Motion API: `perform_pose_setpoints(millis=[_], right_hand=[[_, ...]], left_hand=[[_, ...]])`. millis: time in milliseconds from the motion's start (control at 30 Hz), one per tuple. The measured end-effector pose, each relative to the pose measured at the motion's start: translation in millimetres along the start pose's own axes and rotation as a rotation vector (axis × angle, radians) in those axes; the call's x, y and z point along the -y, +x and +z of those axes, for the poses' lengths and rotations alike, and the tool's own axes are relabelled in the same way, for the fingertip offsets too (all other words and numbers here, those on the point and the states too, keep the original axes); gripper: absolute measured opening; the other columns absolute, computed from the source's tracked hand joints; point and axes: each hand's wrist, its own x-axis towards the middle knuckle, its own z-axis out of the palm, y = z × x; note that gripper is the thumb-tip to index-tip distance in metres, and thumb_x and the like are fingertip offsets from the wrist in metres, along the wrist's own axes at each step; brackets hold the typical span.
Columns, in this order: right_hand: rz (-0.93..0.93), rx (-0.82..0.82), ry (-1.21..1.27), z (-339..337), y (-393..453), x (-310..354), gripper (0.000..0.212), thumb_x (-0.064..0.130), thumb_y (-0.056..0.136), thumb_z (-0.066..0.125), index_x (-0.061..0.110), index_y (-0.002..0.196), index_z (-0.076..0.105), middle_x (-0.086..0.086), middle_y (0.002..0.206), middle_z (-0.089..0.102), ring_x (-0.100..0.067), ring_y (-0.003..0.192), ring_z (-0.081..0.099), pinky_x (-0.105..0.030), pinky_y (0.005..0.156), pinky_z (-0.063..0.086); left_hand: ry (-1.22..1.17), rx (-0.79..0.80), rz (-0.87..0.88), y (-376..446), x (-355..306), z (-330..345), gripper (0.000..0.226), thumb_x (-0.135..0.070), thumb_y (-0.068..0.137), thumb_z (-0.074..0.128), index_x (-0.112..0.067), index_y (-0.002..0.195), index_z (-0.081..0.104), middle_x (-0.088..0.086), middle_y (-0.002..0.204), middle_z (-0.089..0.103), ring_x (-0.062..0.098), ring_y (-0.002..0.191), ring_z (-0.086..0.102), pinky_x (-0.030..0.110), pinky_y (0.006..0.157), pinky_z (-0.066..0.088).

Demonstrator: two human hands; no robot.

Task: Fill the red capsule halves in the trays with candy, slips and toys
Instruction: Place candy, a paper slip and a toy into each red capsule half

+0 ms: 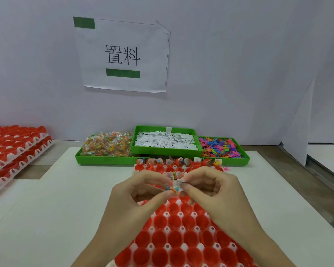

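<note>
Red capsule halves (175, 237) — open side up in a white tray (167, 246) at the near edge, mostly unfilled; the far row holds packets. Left hand (141, 193) and right hand (210, 186) meet above the tray, fingertips of both pinching one small candy packet (175, 186) with a white slip against it. Beyond: three green bins — candy (108, 144), slips (165, 140), coloured toys (220, 147). Stacked capsule trays (14, 147) at far left. Paper sign (122, 54) on the wall.
</note>
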Motion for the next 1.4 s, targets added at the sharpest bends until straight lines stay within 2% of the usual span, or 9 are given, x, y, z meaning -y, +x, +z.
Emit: perform_pose_setpoints(millis=[200,367,533,733,867,967,1033,1200,1400], right_hand=[[0.004,0.054,-0.006,7,-6,1,0.017,0.009,0.09,0.075,0.026,0.092,0.079,0.002,0.084,0.078,-0.016,0.075,0.076,-0.025,0.069,0.061],[-0.01,0.092,-0.072,11,-8,-3,0.027,0.011,0.095,0.069,0.036,0.098,0.077,0.009,0.087,0.077,-0.012,0.081,0.075,-0.022,0.069,0.06],[-0.044,0.096,-0.147,9,-7,-5,0.026,0.015,0.098,0.065,0.038,0.1,0.075,0.011,0.089,0.076,-0.011,0.085,0.075,-0.021,0.068,0.059],[-0.041,-0.108,-0.269,-23,18,-18,0.019,0.014,0.098,0.064,0.03,0.1,0.073,0.012,0.086,0.076,-0.007,0.08,0.074,-0.019,0.069,0.058],[0.056,-0.288,-0.397,-62,60,-47,0.017,0.009,0.098,0.063,0.024,0.098,0.071,0.008,0.078,0.074,-0.001,0.07,0.071,-0.017,0.064,0.057],[0.131,-0.334,-0.562,-90,94,-74,0.014,0.009,0.099,0.062,0.017,0.101,0.073,0.001,0.084,0.074,-0.004,0.069,0.069,-0.015,0.066,0.055],[0.157,-0.306,-0.707,-105,114,-91,0.014,0.008,0.099,0.063,0.012,0.104,0.075,-0.007,0.092,0.076,-0.014,0.077,0.07,-0.03,0.078,0.057],[0.197,-0.047,-0.998,-128,146,-116,0.021,0.007,0.099,0.063,0.011,0.115,0.076,-0.016,0.123,0.071,-0.029,0.104,0.07,-0.038,0.094,0.053],[0.167,0.082,-1.081,-129,164,-123,0.019,0.022,0.097,0.068,0.013,0.11,0.078,-0.009,0.114,0.076,-0.024,0.097,0.07,-0.038,0.09,0.054]], left_hand=[[0.023,-0.072,0.028,0,3,0,0.024,-0.022,0.077,0.086,-0.026,0.099,0.078,0.002,0.098,0.076,0.022,0.086,0.077,0.026,0.078,0.061],[0.027,-0.01,-0.01,1,2,-3,0.031,-0.022,0.079,0.085,-0.034,0.106,0.078,0.0,0.093,0.078,0.022,0.09,0.076,0.026,0.079,0.061],[0.076,0.003,0.015,0,2,-3,0.02,-0.014,0.081,0.085,-0.027,0.094,0.079,0.0,0.088,0.077,0.021,0.084,0.075,0.028,0.077,0.061],[0.064,-0.016,0.012,2,3,-8,0.019,-0.021,0.078,0.084,-0.027,0.095,0.078,0.001,0.089,0.077,0.022,0.085,0.075,0.026,0.076,0.06],[0.058,-0.023,0.003,4,3,-9,0.019,-0.023,0.076,0.084,-0.028,0.094,0.079,0.001,0.088,0.077,0.02,0.082,0.075,0.024,0.075,0.06],[0.059,-0.024,0.01,6,3,-10,0.019,-0.02,0.076,0.084,-0.026,0.093,0.079,0.002,0.087,0.077,0.019,0.08,0.075,0.024,0.074,0.06],[0.06,-0.03,0.009,6,2,-11,0.017,-0.021,0.075,0.084,-0.026,0.091,0.079,0.003,0.086,0.077,0.018,0.078,0.074,0.023,0.073,0.06],[0.054,-0.05,0.013,7,1,-13,0.017,-0.024,0.074,0.084,-0.027,0.09,0.078,0.002,0.084,0.077,0.016,0.076,0.074,0.02,0.073,0.059],[0.057,-0.05,0.007,8,3,-14,0.019,-0.027,0.073,0.083,-0.027,0.091,0.079,0.003,0.086,0.078,0.018,0.077,0.074,0.023,0.073,0.059]])
